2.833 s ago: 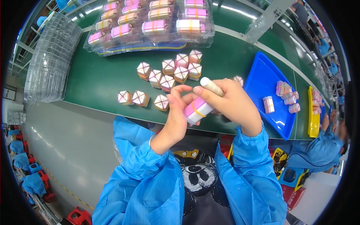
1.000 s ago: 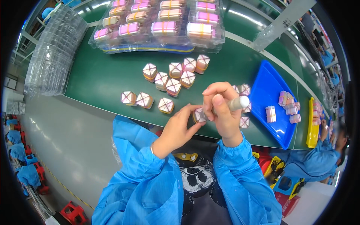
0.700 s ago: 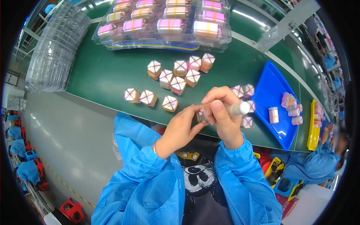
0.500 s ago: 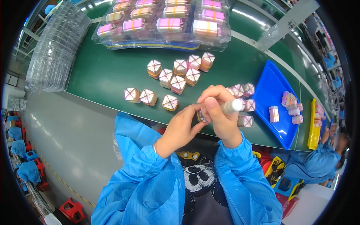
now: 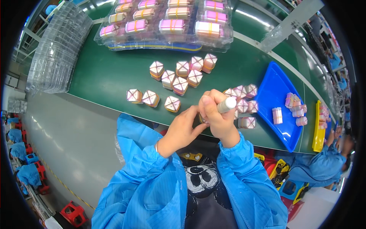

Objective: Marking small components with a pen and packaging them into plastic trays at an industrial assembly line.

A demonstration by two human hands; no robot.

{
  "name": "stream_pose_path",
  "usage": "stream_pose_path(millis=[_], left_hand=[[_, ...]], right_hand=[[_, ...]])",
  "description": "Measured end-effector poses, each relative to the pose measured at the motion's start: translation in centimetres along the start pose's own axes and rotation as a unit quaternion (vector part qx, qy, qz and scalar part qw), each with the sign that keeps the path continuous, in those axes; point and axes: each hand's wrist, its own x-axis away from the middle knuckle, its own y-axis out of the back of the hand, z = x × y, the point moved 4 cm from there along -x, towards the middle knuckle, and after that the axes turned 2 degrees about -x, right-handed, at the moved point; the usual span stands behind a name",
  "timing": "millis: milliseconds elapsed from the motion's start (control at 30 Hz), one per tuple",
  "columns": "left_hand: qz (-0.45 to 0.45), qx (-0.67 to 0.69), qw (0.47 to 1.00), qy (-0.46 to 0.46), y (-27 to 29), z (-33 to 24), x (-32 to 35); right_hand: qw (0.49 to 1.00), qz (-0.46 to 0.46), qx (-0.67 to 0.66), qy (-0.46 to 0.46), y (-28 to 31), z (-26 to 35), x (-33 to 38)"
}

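Head cam: L hand [image 5: 183, 129] half-curled, thumb + fingers around a block [image 5: 201, 119] at desk's [image 5: 114, 76] near edge; block mostly hidden, can't tell if it touches desk. R hand [image 5: 217, 117] closed in a fist-like grip on white stick [image 5: 228, 104], round end up, lower end hidden. Loose blocks [image 5: 180, 86] upright mid-desk; more blocks [image 5: 242, 106] just R of R hand. Blue tray [image 5: 272, 101] toward desk's R side w/ few blocks along its R edge. Filled clear tray [image 5: 217, 45] at far edge; stacked clear trays [image 5: 53, 57] at L edge.
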Motion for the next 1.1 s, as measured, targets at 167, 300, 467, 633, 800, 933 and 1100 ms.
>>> stream_pose_path(millis=[167, 300, 467, 633, 800, 933, 1100], left_hand=[[-0.018, 0.046, 0.998, -0.048, -0.3, 0.7, -0.4], [0.012, 0.219, 0.976, 0.002, -0.5, 1.0, -0.4], [0.016, 0.374, 0.927, 0.038, -1.1, 0.3, -1.1], [-0.010, 0.355, 0.933, 0.060, -1.0, -0.8, -2.0], [-0.087, 0.207, 0.973, -0.053, 0.9, -3.3, -0.5], [-0.169, -0.028, 0.971, -0.166, 6.1, -5.3, 0.3], [-0.117, -0.247, 0.950, -0.151, 8.2, -5.5, -6.0]], right_hand=[[0.965, 0.018, -0.226, 0.132, 2.3, 1.6, -0.2], [0.987, -0.092, -0.089, 0.098, 5.8, 6.7, -0.5], [0.953, 0.001, 0.258, -0.159, 4.2, 5.7, -1.6], [0.931, 0.058, 0.302, -0.197, 3.5, 3.8, -1.7], [0.952, 0.048, 0.185, -0.238, 5.8, 4.4, -0.5], [0.966, 0.046, 0.144, -0.209, 6.8, 4.3, 0.3], [0.939, 0.119, 0.318, -0.053, 6.1, 4.1, -0.1]])
